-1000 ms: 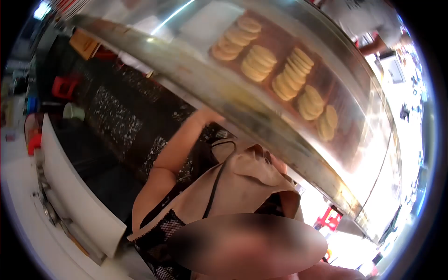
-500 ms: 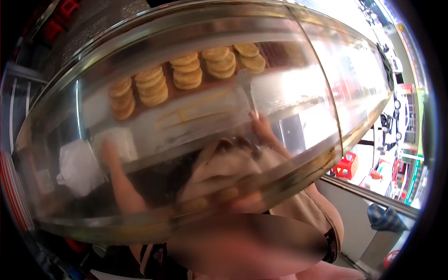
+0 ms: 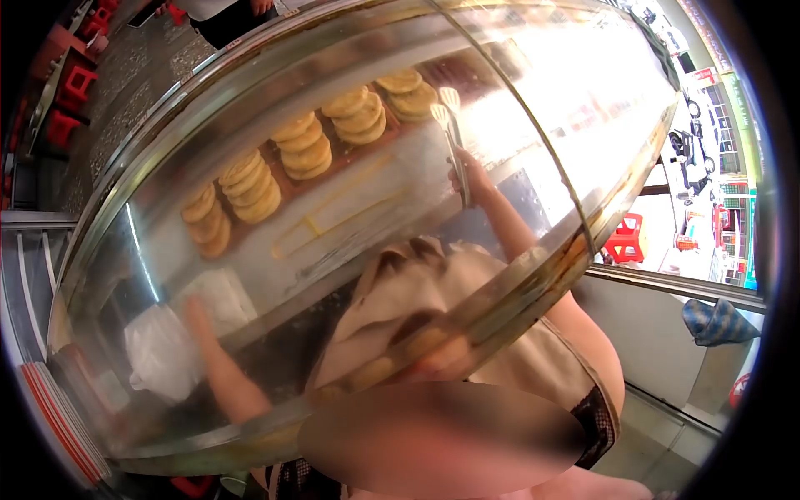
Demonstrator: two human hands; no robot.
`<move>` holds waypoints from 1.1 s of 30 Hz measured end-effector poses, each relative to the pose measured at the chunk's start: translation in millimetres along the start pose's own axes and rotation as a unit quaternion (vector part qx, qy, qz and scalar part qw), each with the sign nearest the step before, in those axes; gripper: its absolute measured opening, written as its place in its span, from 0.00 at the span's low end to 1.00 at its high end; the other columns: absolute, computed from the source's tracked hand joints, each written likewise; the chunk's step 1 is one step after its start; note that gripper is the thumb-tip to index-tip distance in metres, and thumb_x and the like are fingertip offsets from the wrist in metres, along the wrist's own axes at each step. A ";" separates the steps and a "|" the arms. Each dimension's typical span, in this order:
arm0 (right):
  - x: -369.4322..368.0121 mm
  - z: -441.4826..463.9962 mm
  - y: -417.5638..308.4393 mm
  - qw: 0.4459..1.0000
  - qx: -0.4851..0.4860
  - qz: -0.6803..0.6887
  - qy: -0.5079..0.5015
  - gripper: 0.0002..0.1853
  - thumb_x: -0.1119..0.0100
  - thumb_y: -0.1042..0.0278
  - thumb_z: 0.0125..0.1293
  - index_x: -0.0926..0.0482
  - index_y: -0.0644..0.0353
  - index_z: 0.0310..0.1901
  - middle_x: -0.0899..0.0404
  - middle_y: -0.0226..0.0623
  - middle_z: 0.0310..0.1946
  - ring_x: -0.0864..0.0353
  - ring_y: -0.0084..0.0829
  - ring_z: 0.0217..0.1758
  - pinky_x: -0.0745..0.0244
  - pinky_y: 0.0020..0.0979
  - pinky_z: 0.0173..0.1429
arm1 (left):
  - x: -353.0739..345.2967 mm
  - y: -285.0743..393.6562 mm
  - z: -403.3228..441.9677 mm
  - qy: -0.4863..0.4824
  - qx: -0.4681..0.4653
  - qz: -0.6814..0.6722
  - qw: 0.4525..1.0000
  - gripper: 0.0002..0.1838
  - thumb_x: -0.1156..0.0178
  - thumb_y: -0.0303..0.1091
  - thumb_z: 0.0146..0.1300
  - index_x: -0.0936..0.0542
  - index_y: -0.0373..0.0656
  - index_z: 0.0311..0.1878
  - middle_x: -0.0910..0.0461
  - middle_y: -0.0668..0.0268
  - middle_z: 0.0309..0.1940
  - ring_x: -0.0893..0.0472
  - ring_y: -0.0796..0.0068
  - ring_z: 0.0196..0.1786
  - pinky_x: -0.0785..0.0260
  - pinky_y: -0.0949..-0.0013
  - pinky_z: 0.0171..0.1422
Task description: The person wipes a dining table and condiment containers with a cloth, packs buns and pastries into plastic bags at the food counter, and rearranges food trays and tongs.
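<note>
Seen through the glass, my right hand (image 3: 475, 179) grips a pair of metal tongs (image 3: 454, 142). The tongs point away from me, tips apart, beside the rightmost stack of round flat breads (image 3: 414, 98); nothing shows between the tips. Several more stacks of golden flat breads (image 3: 250, 187) run leftward in a slanting row on a reddish-brown tray (image 3: 279, 187). My left hand (image 3: 197, 315) is at a pile of white paper bags (image 3: 223, 300), beside a white plastic bag (image 3: 161, 354). Blur and glass obscure its fingers.
A curved glass display case (image 3: 108, 250) with a metal-edged rim surrounds the breads. On its floor is a yellow-marked sheet (image 3: 317, 225). A person (image 3: 229, 17) stands beyond the case. Outside right are a red stool (image 3: 625, 237) and a checked cloth (image 3: 721, 322).
The camera view has tilted and shifted. The tongs have moved up, and their tips now show apart. My left hand stays at the paper bags. A person beyond the case has come into view.
</note>
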State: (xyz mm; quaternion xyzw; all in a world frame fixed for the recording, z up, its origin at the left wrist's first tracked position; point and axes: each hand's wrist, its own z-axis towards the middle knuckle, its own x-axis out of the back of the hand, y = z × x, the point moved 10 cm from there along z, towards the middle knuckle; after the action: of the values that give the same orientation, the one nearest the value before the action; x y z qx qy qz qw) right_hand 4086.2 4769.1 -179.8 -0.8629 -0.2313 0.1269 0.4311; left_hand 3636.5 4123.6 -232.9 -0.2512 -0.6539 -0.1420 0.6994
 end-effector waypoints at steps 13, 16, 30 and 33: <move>-31.6 83.4 -59.0 0.985 0.037 -0.166 0.015 0.22 0.44 0.47 0.64 0.23 0.64 0.34 0.28 0.33 0.17 0.32 0.24 0.14 0.37 0.26 0.18 | 21.0 27.2 -1.6 -0.105 0.011 -0.063 0.992 0.10 0.49 0.34 0.65 0.22 0.43 0.45 0.22 0.57 0.40 0.24 0.56 0.45 0.32 0.56 0.51; -24.5 88.0 -64.6 0.978 0.090 -0.187 -0.005 0.20 0.44 0.52 0.63 0.24 0.66 0.31 0.26 0.36 0.19 0.29 0.26 0.16 0.33 0.30 0.22 | 47.7 97.4 -12.7 -0.087 -0.022 -0.101 0.991 0.09 0.49 0.34 0.65 0.23 0.42 0.43 0.23 0.55 0.39 0.24 0.54 0.44 0.32 0.55 0.49; 56.1 56.0 -51.4 0.976 0.077 -0.198 0.037 0.23 0.47 0.49 0.65 0.25 0.66 0.30 0.27 0.34 0.18 0.30 0.24 0.15 0.36 0.27 0.20 | 100.4 464.6 -19.7 0.058 -0.249 -0.175 0.951 0.07 0.48 0.30 0.57 0.23 0.45 0.37 0.24 0.61 0.35 0.24 0.59 0.39 0.32 0.56 0.41; 58.1 71.3 -50.7 0.975 0.044 -0.216 -0.008 0.24 0.47 0.48 0.65 0.25 0.67 0.31 0.26 0.36 0.19 0.29 0.25 0.17 0.34 0.29 0.22 | 79.8 465.4 -16.7 0.078 -0.199 -0.198 0.957 0.05 0.47 0.31 0.56 0.24 0.45 0.36 0.24 0.60 0.35 0.24 0.56 0.38 0.32 0.55 0.41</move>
State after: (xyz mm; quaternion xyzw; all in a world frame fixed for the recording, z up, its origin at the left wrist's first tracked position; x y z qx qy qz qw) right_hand 4091.7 4873.9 -182.7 -0.7716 -0.4100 0.0480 0.4841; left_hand 3904.3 4512.9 -231.7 -0.2389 -0.5922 -0.4239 0.6422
